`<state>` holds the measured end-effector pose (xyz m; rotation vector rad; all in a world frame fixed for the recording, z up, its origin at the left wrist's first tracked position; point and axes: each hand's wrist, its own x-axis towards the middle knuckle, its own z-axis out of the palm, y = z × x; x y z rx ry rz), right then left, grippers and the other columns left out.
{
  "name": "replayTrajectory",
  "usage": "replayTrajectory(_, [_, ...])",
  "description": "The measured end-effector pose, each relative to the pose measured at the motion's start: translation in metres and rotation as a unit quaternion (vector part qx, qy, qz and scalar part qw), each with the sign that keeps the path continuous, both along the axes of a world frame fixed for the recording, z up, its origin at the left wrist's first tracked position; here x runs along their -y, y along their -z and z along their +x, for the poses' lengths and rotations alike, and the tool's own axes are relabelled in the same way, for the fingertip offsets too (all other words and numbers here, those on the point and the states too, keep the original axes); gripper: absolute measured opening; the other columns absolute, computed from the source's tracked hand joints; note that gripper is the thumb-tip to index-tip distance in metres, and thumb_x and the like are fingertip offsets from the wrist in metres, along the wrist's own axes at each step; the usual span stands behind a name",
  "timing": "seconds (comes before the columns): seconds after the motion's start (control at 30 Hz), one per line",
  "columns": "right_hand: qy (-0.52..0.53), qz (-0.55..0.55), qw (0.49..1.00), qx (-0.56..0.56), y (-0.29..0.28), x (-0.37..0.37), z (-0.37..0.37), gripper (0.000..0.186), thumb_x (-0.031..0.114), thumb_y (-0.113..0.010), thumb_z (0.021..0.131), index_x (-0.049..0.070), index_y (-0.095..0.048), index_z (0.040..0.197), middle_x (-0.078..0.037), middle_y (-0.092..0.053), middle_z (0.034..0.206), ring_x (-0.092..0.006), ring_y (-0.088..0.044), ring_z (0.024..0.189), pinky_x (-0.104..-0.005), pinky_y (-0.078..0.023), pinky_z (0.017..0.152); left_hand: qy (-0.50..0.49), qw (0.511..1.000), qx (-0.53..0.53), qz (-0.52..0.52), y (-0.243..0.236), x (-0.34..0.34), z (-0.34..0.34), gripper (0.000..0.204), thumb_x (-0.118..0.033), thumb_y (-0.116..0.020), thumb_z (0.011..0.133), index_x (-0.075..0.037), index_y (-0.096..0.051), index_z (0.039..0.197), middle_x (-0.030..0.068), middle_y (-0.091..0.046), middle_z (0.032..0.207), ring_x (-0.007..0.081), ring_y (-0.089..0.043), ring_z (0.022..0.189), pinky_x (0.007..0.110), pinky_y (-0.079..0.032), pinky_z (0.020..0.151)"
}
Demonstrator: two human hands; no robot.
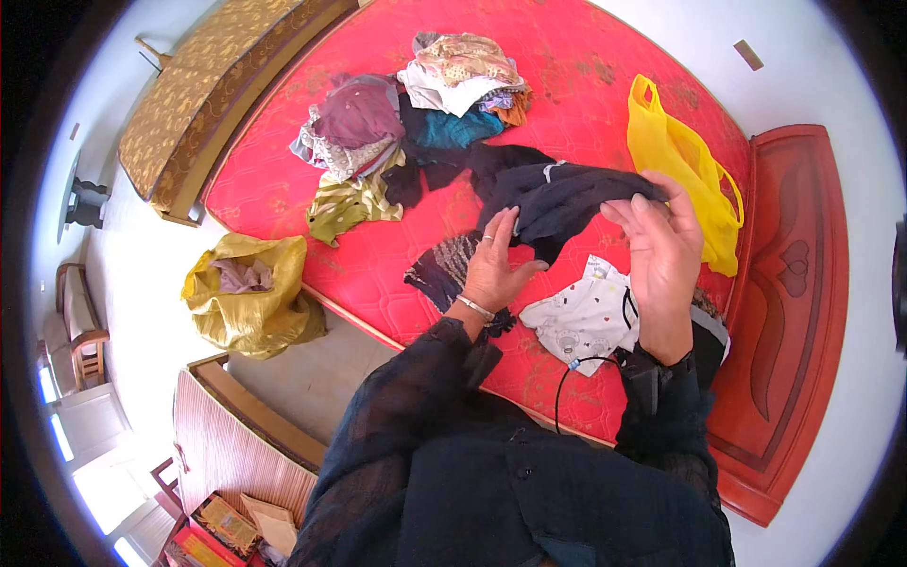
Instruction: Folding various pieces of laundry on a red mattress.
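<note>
A black garment [567, 200] with a small pale strip lies stretched across the red mattress [378, 269] in front of me. My right hand [665, 250] is raised at the garment's right end, its thumb and fingers pinching the cloth. My left hand [495, 269], with a ring and a bracelet, rests against the garment's near left edge, fingers stretched and thumb apart. Under and beside the left hand is a dark patterned cloth [444, 269]. Between my forearms lies a white printed garment [581, 317], partly hidden by the right wrist.
Two heaps of folded clothes, one topped with maroon cloth [359, 113], another with beige [468, 59], lie farther back. A yellow plastic bag [685, 161] sits by the red wooden headboard [789, 312]. On the left, a gold-coloured bag [250, 317] holds cloth. A dark cable [559, 392] hangs near my right sleeve.
</note>
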<state>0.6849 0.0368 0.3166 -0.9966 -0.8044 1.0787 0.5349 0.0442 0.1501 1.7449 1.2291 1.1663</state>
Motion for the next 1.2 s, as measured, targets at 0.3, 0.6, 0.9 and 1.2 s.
replayTrajectory(0.3, [0.093, 0.016, 0.976, 0.197, -0.025, 0.011, 0.044, 0.03, -0.005, -0.053, 0.083, -0.003, -0.05, 0.112, -0.016, -0.065, 0.087, -0.0189, -0.064, 0.081, -0.0275, -0.049, 0.077, -0.019, 0.99, -0.052, 0.127, -0.003, -0.041, -0.034, 0.024, 0.002, -0.052, 0.077, -0.006, -0.055, 0.1, 0.0166, -0.058, 0.09, 0.0374, -0.057, 0.087, 0.042, -0.047, 0.072])
replayTrajectory(0.6, [0.255, 0.028, 0.871, 0.419, -0.106, 0.035, 0.088, 0.023, -0.001, -0.057, 0.084, -0.002, -0.055, 0.107, -0.014, -0.066, 0.087, -0.0192, -0.064, 0.086, -0.0257, -0.049, 0.076, 0.031, 0.963, -0.073, 0.257, -0.196, -0.097, -0.073, 0.015, -0.005, -0.059, 0.079, -0.003, -0.06, 0.094, 0.0147, -0.062, 0.082, 0.0306, -0.062, 0.079, 0.034, -0.049, 0.067])
replayTrajectory(0.9, [0.237, 0.068, 0.873, 0.421, -0.105, 0.025, 0.111, 0.022, 0.005, -0.054, 0.086, -0.002, -0.057, 0.106, -0.015, -0.066, 0.089, -0.0196, -0.065, 0.085, -0.0263, -0.049, 0.077, 0.069, 0.982, -0.087, 0.155, -0.198, -0.128, -0.052, 0.015, -0.013, -0.057, 0.084, -0.003, -0.062, 0.095, 0.0132, -0.062, 0.075, 0.0225, -0.06, 0.07, 0.03, -0.046, 0.066])
replayTrajectory(1.2, [0.192, 0.035, 0.901, 0.386, -0.092, -0.058, 0.165, 0.024, 0.008, -0.058, 0.083, -0.003, -0.058, 0.105, -0.014, -0.066, 0.09, -0.0208, -0.067, 0.083, -0.0239, -0.049, 0.072, 0.077, 0.949, -0.221, 0.211, -0.168, -0.225, 0.009, 0.02, -0.016, -0.05, 0.083, -0.008, -0.063, 0.096, 0.0185, -0.062, 0.096, 0.0365, -0.059, 0.091, 0.044, -0.046, 0.079])
